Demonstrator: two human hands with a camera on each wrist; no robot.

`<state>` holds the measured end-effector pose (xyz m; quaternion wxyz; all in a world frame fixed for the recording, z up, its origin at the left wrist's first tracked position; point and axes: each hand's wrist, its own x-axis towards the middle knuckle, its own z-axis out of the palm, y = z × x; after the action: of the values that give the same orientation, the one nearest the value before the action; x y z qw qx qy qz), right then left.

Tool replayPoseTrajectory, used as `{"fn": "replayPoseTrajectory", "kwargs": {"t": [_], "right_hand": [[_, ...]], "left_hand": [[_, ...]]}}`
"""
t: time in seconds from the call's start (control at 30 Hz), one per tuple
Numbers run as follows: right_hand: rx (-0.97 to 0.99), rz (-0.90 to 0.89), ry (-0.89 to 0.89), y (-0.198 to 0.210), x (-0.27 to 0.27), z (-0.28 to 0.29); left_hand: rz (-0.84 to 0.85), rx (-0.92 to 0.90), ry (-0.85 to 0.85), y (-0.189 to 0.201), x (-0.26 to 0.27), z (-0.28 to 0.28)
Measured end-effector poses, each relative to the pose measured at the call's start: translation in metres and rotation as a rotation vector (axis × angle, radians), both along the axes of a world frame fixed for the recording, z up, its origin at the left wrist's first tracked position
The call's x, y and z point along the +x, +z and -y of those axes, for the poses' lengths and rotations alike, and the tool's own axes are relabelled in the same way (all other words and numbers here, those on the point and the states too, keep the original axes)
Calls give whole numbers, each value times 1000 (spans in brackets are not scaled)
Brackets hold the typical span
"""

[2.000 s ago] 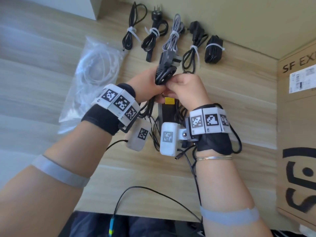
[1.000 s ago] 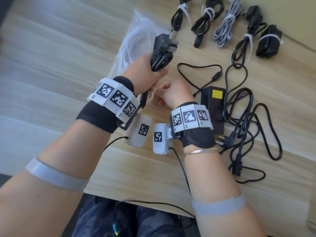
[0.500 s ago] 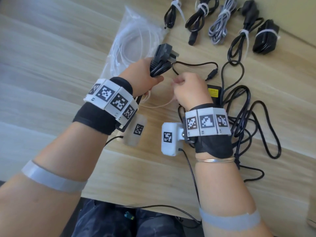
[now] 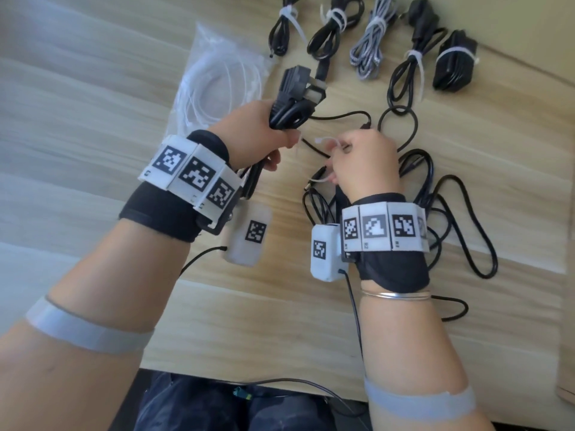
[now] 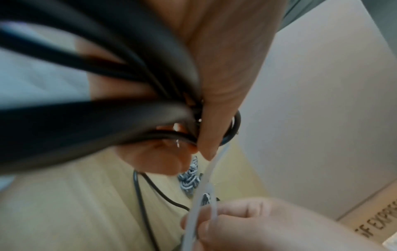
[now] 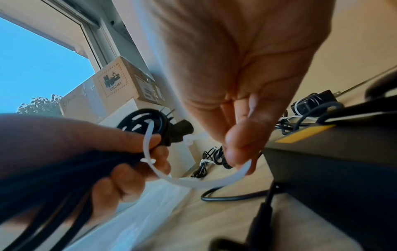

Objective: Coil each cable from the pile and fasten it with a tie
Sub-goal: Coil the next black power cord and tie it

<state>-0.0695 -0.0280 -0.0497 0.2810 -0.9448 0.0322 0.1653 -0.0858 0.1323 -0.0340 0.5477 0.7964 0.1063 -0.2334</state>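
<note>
Pale wood table (image 4: pixel 93 126): light grain, carrying everything; its near edge runs below the wrists.
Box (image 5: pixel 378 225): brown cardboard with dark print, at the table's right edge.
Bag (image 4: pixel 224 79): clear plastic with white ties inside, flat toward the far edge, just left of the left hand.
Loose pile (image 4: pixel 451 213): thin black cables in open loops toward the right edge, partly under the right wrist; a black adapter (image 6: pixel 335 152) with a yellow label lies among them.
Done bundles (image 4: pixel 373 42): five in a row along the far edge, four black and one grey-white braided, each cinched with a white tie.
Cable (image 4: pixel 289 110): thick, black, glossy, folded into several loops; its blocky black plug sticks up past the fist. It is held above the table's middle, near the bag.
Left hand (image 4: pixel 258 132): fingers and thumb wrapped tight round the looped cable.
Right hand (image 4: pixel 364 160): just right of the left hand, not touching it, thumb and fingers pinching the tie.
Tie (image 6: pixel 193 180): white, translucent, flat strip; the right wrist view shows it passing through the coil by the left thumb and curving in an open arc to the right fingers (image 6: pixel 240 149), its small head beside the left fingers.
</note>
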Motion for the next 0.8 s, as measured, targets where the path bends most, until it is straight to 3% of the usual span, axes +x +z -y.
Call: {"fn": "replayPoseTrajectory", "kwargs": {"t": [0.13, 0.27, 0.53, 0.73, 0.8], "right_hand": [[9, 13, -7, -1, -2, 5], [42, 7, -37, 0, -1, 8], [295, 2, -80, 5, -3, 9], [594, -217, -102, 0, -6, 11], [607, -204, -41, 0, -8, 11]], "left_hand": [[-24, -155, 80, 5, 2, 11], [-61, -179, 97, 6, 5, 20], [15, 59, -25, -5, 9, 31], [32, 118, -2, -13, 10, 36], [49, 214, -45, -14, 12, 37]]}}
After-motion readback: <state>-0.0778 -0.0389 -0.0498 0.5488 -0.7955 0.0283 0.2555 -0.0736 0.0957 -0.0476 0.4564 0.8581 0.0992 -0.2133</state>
